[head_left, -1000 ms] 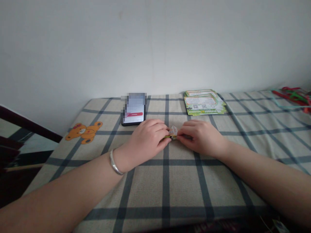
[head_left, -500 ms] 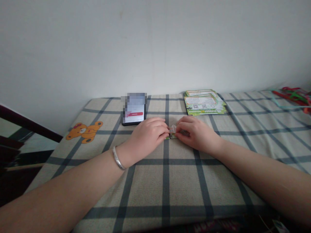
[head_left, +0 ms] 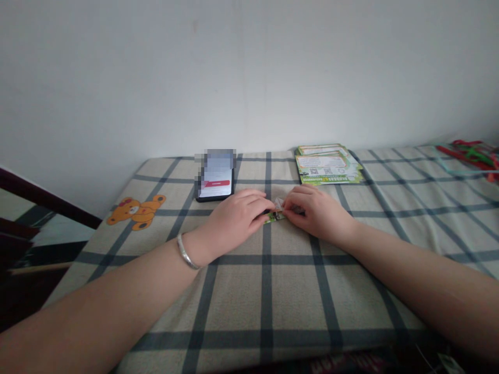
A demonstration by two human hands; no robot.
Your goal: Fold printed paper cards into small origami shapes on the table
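Between my hands lies a small folded piece of printed paper (head_left: 277, 214), white and green, on the checked cloth. Fingers of my left hand (head_left: 244, 214), which has a silver bangle at its wrist, press together on the paper's left side. From the right, my right hand (head_left: 314, 210) pinches the paper between thumb and fingertips. Much of the paper is hidden under the fingers. Just beyond my left hand a phone (head_left: 215, 189) lies with its screen lit, partly blurred. A stack of green and white printed leaflets (head_left: 327, 169) lies beyond my right hand.
A checked tablecloth (head_left: 230, 301) covers the table, which meets a white wall (head_left: 249, 78). An orange bear picture (head_left: 136, 211) is at the left. Red and green items (head_left: 473, 156) lie in a clear-edged tray at the far right. Dark furniture (head_left: 39, 192) stands beyond the left edge.
My left fingers have shifted slightly to the right over the paper, and a little more of its green edge shows. My right hand stays nearly in place.
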